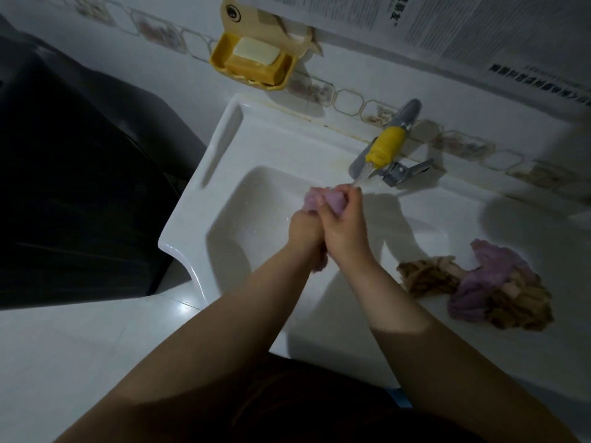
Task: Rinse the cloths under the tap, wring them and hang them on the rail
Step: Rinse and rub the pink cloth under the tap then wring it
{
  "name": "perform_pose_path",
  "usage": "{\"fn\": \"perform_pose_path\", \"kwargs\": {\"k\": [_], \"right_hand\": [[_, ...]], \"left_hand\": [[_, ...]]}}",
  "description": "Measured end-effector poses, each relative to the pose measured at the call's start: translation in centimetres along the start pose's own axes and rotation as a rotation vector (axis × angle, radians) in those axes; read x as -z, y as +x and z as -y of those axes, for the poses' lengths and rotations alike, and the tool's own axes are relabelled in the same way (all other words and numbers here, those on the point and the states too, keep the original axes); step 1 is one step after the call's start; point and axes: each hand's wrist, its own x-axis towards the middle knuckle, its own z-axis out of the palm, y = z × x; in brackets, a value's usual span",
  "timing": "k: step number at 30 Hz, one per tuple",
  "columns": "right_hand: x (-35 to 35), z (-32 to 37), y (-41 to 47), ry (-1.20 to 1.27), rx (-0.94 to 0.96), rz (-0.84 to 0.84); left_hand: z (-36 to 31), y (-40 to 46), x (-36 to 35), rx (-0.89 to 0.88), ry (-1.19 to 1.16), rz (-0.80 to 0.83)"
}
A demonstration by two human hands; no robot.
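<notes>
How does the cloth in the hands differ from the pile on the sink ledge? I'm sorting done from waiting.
The purple cloth is gripped by the left hand and right hand under the running tap; the pile of cloths lies untouched. The held one is a single bunched cloth; the pile mixes purple and brown. Both look crumpled.

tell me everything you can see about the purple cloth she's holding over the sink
The purple cloth is pale lilac, soft and towel-like, bunched into a wet wad. Both hands grip it together above the sink basin, with the tap's stream landing on its top. A tail of it hangs below the hands.
</notes>
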Motion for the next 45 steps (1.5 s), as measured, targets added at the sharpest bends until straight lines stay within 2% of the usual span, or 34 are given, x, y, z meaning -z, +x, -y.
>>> {"fn": "perform_pose_path", "kwargs": {"k": [2,4,7,10,13,16,19,21,24,27,29,32,34,36,38,40,42,45], "right_hand": [[-0.1,0.3,1.0,0.131,-0.068,-0.174],[-0.7,0.3,2.1,0.349,-0.229,-0.230],[-0.8,-0.6,3.7,0.449,-0.379,-0.214],[-0.5,0.2,4.1,0.371,-0.348,-0.134],[-0.8,0.3,5.2,0.328,-0.395,-0.150],[-0.7,1.2,5.2,0.455,-0.552,-0.138],[0.8,1.4,5.5,0.564,-0.573,-0.066],[2.1,1.5,5.6,0.507,-0.555,0.015],[4.9,1.4,5.6,0.331,-0.457,0.099],[7.1,0.5,5.3,0.137,-0.388,0.206],[7.1,0.3,5.2,-0.072,-0.361,0.169],[4.5,1.0,3.9,-0.177,-0.244,0.048],[1.7,1.6,2.0,-0.205,-0.129,0.085],[-0.3,2.2,0.6,-0.420,-0.038,0.096],[-0.4,2.1,2.0,-0.567,-0.052,-0.021],[0.9,1.9,4.1,-0.430,-0.184,-0.088],[1.8,1.3,4.7,-0.262,-0.211,-0.096],[0.1,1.7,1.6,-0.313,-0.152,-0.014]], "left_hand": [[-0.2,-0.9,-0.4,0.085,0.011,-0.063],[0.1,-1.0,-0.6,0.116,-0.079,-0.090],[0.4,-0.3,-0.4,0.118,-0.092,-0.081],[0.6,-0.6,-0.1,0.150,-0.073,-0.066],[0.6,-1.0,0.0,0.186,-0.064,0.003],[0.8,-0.5,0.5,0.166,-0.203,0.137],[0.5,0.0,2.1,0.230,-0.390,0.282],[0.4,0.4,4.1,0.243,-0.427,0.383],[0.4,0.7,6.7,0.166,-0.436,0.468],[0.3,1.4,7.9,0.094,-0.513,0.401],[0.1,2.0,7.6,0.042,-0.530,0.279],[-0.4,2.3,5.5,0.071,-0.460,0.100],[-1.2,1.8,3.4,0.088,-0.394,0.077],[-1.6,1.7,1.6,0.074,-0.402,0.100],[-1.6,1.1,0.1,0.063,-0.355,0.111],[-1.3,0.4,-1.6,0.061,-0.298,0.135],[-1.3,-0.3,-2.0,0.055,-0.256,0.108],[-1.8,1.2,-0.4,0.008,-0.267,0.017]]}}
